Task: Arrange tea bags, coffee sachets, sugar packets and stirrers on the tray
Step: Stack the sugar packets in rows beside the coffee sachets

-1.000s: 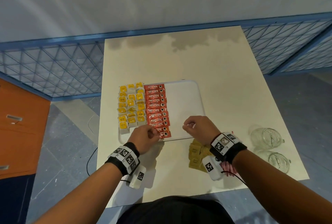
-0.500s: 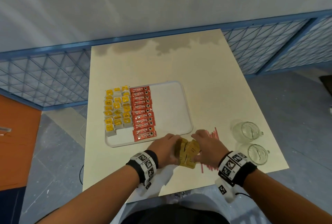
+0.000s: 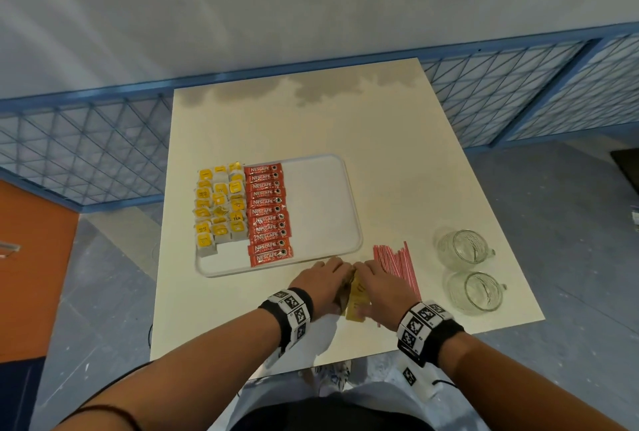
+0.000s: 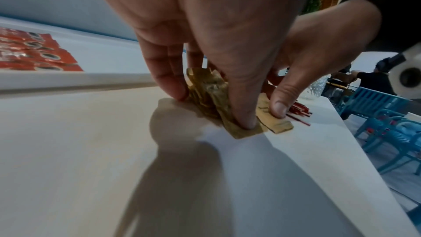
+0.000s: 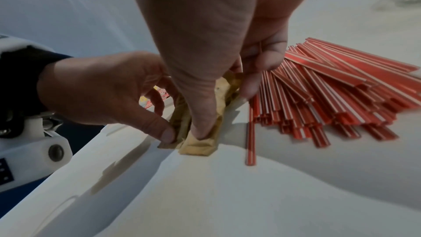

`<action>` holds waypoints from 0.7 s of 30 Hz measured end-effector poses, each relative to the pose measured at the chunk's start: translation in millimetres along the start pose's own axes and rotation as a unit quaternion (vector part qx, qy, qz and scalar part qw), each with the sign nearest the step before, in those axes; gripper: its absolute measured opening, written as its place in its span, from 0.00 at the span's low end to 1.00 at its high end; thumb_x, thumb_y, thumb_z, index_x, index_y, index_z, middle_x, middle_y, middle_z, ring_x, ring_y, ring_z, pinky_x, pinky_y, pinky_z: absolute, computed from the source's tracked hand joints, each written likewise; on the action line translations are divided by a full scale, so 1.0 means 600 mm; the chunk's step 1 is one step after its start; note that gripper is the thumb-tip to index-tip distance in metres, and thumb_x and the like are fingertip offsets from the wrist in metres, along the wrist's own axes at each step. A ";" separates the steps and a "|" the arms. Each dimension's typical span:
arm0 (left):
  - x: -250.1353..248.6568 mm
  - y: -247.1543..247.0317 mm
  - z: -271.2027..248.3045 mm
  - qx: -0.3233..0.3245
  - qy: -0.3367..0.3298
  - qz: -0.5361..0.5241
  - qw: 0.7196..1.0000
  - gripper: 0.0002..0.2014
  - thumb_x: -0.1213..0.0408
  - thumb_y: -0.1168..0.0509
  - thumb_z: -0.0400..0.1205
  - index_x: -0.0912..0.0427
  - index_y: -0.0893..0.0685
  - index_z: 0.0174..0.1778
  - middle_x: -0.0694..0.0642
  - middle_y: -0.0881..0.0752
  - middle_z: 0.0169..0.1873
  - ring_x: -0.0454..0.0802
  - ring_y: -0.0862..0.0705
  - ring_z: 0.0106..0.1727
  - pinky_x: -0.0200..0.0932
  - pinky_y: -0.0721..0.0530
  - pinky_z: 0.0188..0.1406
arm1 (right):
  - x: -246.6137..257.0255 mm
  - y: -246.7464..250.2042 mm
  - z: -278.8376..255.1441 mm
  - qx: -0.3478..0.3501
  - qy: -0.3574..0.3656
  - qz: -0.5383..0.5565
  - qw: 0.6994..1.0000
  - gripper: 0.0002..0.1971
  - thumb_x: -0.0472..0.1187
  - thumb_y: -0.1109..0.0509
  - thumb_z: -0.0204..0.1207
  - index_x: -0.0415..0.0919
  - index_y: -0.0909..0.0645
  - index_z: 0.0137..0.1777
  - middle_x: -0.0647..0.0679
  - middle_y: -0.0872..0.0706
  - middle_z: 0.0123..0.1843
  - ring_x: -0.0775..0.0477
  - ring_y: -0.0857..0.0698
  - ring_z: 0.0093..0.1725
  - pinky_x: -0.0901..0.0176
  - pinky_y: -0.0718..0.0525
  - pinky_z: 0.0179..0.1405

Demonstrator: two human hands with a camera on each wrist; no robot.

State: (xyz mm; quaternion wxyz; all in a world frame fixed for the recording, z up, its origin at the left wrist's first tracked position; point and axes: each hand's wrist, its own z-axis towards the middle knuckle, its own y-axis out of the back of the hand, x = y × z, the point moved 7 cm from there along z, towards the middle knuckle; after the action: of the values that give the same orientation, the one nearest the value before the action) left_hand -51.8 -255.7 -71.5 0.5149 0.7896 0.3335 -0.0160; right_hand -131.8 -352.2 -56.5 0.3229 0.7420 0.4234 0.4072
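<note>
Both hands, left hand [image 3: 323,280] and right hand [image 3: 382,283], fingers curled, squeezing a stack of brown sugar packets [image 3: 356,302] together on the tabletop [image 3: 242,309], beside the stirrers [image 3: 397,258].

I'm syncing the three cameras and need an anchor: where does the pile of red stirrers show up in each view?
Head: red stirrers lie on the table right of the tray, beside the right hand.
Left wrist: only their ends show, behind the right hand's thumb.
Right wrist: they fan across the right half.
Shared landmark: the brown sugar packets between both hands.
</note>
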 end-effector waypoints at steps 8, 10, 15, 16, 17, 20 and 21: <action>0.000 0.007 -0.002 0.021 0.059 -0.005 0.998 0.26 0.52 0.24 0.77 0.56 0.24 0.68 0.59 0.23 0.64 0.60 0.21 0.63 0.54 0.20 0.60 | 0.000 -0.006 0.013 0.022 -0.020 0.044 0.999 0.37 0.51 0.23 0.76 0.46 0.36 0.82 0.47 0.23 0.72 0.41 0.15 0.61 0.47 0.15 0.58; 0.003 0.006 -0.003 0.030 0.076 -0.012 0.997 0.23 0.52 0.26 0.78 0.57 0.22 0.66 0.60 0.21 0.62 0.61 0.21 0.62 0.54 0.20 0.59 | 0.002 -0.008 0.018 0.034 -0.019 0.038 0.999 0.29 0.51 0.23 0.76 0.48 0.28 0.74 0.48 0.21 0.65 0.43 0.15 0.55 0.47 0.14 0.56; 0.001 0.014 -0.009 0.039 0.095 -0.033 0.994 0.13 0.55 0.29 0.80 0.61 0.13 0.53 0.61 0.15 0.52 0.60 0.14 0.50 0.49 0.16 0.49 | 0.006 -0.009 0.022 0.050 -0.011 0.029 0.998 0.11 0.50 0.26 0.77 0.49 0.23 0.54 0.50 0.19 0.51 0.46 0.17 0.46 0.48 0.15 0.51; 0.003 0.014 -0.010 0.038 0.098 -0.047 0.993 0.11 0.57 0.30 0.80 0.62 0.13 0.50 0.61 0.15 0.49 0.60 0.14 0.48 0.47 0.17 0.45 | 0.005 -0.011 0.023 0.047 -0.008 0.032 0.998 0.09 0.49 0.27 0.78 0.49 0.23 0.51 0.50 0.19 0.49 0.46 0.18 0.46 0.49 0.16 0.49; 0.006 0.014 -0.012 0.039 0.102 -0.063 0.992 0.11 0.58 0.30 0.80 0.62 0.13 0.48 0.61 0.14 0.48 0.60 0.14 0.47 0.45 0.18 0.42 | 0.004 -0.010 0.023 0.046 -0.006 0.039 0.998 0.07 0.48 0.29 0.78 0.49 0.23 0.50 0.50 0.19 0.48 0.46 0.18 0.44 0.50 0.16 0.48; 0.022 0.009 -0.020 0.030 0.116 -0.108 0.987 0.08 0.58 0.28 0.79 0.57 0.18 0.48 0.55 0.16 0.48 0.56 0.16 0.50 0.43 0.26 0.41 | 0.001 -0.004 0.023 0.035 0.000 0.060 0.998 0.03 0.46 0.31 0.80 0.48 0.20 0.49 0.50 0.16 0.45 0.45 0.17 0.44 0.51 0.17 0.45; 0.028 0.011 -0.025 0.021 0.123 -0.133 0.983 0.09 0.57 0.28 0.80 0.54 0.21 0.48 0.52 0.17 0.48 0.54 0.17 0.49 0.43 0.27 0.41 | -0.001 -0.002 0.023 0.033 -0.001 0.070 0.997 0.03 0.46 0.31 0.80 0.49 0.19 0.50 0.51 0.15 0.45 0.45 0.16 0.44 0.51 0.16 0.45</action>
State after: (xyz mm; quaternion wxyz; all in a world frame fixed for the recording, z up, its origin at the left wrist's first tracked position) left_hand -39.9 -236.4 -65.7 0.4461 0.7449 0.4960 0.0060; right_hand -120.4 -354.3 -63.9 0.2697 0.7805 0.3833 0.4137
